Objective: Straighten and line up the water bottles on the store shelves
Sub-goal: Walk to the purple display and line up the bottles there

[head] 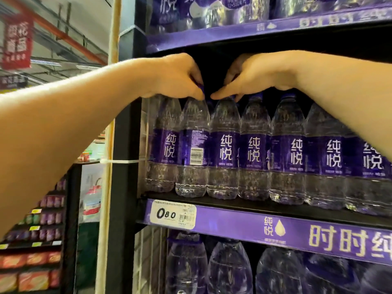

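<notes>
A row of water bottles [254, 149] stands on the middle shelf [244, 205]. The second bottle [193, 149] shows its barcode, the others their front labels. The left hand [176, 77] pinches its purple cap with curled fingers; the right hand [256, 75] pinches the next bottle's [223, 149] cap.

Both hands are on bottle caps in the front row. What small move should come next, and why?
Probably the left hand should twist its bottle by the cap until the brand name faces out. That bottle shows its barcode side, while its neighbours, like the one under the right hand, show their names to the front.
</notes>
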A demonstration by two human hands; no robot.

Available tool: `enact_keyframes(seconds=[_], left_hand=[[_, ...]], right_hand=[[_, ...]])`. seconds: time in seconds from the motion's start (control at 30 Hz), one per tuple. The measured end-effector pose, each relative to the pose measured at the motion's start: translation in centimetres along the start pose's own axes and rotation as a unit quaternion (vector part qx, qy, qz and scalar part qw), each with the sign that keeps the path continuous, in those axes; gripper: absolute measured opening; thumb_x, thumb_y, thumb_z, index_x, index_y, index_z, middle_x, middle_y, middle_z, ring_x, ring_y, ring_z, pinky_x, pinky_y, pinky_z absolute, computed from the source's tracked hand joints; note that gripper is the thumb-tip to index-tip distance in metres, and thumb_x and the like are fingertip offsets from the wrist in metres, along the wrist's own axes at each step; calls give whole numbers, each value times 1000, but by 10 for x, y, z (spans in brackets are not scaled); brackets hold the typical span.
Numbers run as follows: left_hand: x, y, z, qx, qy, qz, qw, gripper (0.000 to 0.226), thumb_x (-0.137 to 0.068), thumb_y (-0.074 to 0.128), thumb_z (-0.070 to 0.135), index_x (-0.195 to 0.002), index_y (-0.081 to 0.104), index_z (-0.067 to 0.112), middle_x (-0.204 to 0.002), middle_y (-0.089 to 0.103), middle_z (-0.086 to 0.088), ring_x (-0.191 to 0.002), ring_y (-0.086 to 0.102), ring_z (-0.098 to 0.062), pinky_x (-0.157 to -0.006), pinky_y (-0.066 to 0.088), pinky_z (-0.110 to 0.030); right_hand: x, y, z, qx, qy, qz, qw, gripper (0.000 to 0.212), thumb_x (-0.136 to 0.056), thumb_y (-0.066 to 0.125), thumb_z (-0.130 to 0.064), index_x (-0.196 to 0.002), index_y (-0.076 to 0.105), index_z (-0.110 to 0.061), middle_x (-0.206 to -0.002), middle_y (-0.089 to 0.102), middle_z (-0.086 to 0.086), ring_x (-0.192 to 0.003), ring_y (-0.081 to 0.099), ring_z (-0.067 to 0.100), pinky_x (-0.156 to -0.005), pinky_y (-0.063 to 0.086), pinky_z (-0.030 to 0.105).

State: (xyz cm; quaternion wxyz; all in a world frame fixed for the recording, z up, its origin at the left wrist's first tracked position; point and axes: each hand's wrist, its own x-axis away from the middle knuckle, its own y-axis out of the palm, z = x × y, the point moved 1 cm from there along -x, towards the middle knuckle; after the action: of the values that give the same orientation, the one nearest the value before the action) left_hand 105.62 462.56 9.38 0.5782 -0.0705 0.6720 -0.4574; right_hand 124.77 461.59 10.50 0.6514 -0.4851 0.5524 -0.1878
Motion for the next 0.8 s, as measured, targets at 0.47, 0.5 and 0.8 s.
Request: enact_keyframes(seconds=[0.47,0.5,0.8], left_hand=[[-4,18,5,-54,-40,83,994,46,-57,89,49,-69,55,20,-67,56,6,-56,49,-10,-47,34,-23],[-5,22,6,-65,-31,100,992,47,-56,88,50,-68,54,20,-68,57,4,-58,52,-11,-46,34,-24],[3,8,2,-27,23,87,996,23,-81,72,26,-99,74,12,-94,73,-4,-89,67,-22,-84,57,-43]], right_hand=[[-10,5,-2,-55,9,-18,998,23,-77,84,-28,-74,61,-31,-58,68,-19,-64,71,5,-51,51,17],[-9,5,-1,-58,5,-9,998,23,-77,85,-28,-73,62,-30,-58,68,-17,-59,70,4,-44,48,15],[-10,0,-8,-31,25,-26,999,16,-85,76,-33,-95,67,-25,-99,74,-2,-94,68,7,-84,51,26]])
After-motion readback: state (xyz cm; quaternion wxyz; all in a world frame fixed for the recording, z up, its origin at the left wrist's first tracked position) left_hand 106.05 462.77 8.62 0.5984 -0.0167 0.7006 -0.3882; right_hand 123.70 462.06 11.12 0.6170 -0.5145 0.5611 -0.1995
